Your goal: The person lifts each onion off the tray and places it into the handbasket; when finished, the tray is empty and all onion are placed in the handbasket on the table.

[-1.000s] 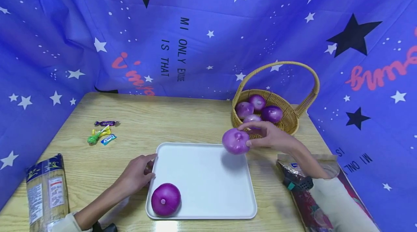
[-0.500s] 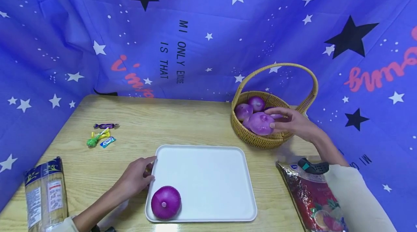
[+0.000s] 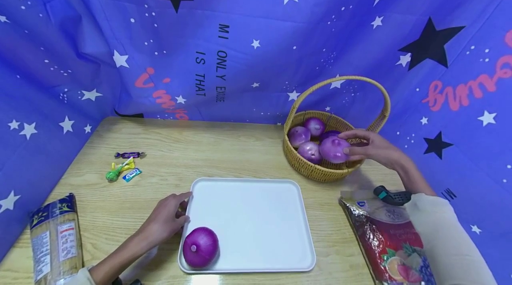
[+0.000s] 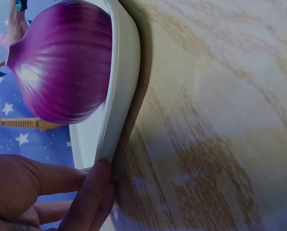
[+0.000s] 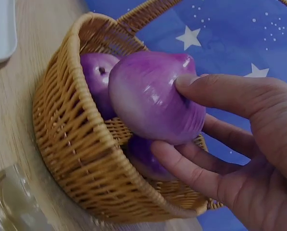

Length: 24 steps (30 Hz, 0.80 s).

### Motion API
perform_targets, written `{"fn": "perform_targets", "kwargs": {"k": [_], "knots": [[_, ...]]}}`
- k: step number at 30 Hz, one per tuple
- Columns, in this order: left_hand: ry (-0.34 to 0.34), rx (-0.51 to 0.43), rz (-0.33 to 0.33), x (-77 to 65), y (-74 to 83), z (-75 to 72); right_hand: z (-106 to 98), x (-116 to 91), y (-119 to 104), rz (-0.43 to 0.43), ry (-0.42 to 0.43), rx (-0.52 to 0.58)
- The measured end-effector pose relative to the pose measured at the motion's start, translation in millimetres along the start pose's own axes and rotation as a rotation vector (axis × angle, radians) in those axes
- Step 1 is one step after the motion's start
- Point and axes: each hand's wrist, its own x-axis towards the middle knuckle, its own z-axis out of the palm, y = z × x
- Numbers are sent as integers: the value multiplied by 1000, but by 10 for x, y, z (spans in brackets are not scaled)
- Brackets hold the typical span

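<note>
My right hand (image 3: 378, 148) holds a pale purple onion (image 3: 334, 149) between thumb and fingers, over the front right of the wicker basket (image 3: 316, 173). In the right wrist view this onion (image 5: 150, 96) is at the height of the basket's rim, with others lying below and behind it. Several purple onions (image 3: 299, 136) sit inside the basket. My left hand (image 3: 167, 216) pinches the left edge of the white tray (image 3: 256, 222); the left wrist view has its fingertips (image 4: 97, 175) at the rim. A darker purple onion (image 3: 201, 247) lies in the tray's near left corner.
A red candy bag (image 3: 390, 240) lies right of the tray, under my right forearm. At the left are a pack of dry noodles (image 3: 58, 236) and several wrapped sweets (image 3: 127, 165). The basket's tall handle (image 3: 340, 78) arches above it; a blue star-printed cloth (image 3: 240, 9) hangs behind.
My right hand has carried the pale onion from above the tray's far right corner back and right, over the basket. My left hand stays at the tray's edge.
</note>
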Motion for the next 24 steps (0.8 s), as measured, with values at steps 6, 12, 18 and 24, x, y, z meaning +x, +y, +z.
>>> {"fn": "perform_targets", "kwargs": {"k": [6, 12, 18, 24], "knots": [[-6, -30, -8, 0, 2, 2, -19, -6, 19, 13, -45, -31], [0, -35, -14, 3, -5, 10, 7, 28, -7, 4, -49, -193], [10, -44, -9, 10, -26, 19, 78, 106, -51, -33, -38, -400], [11, -49, -10, 13, -28, 27, 133, 179, -20, -63, 8, -634]]}}
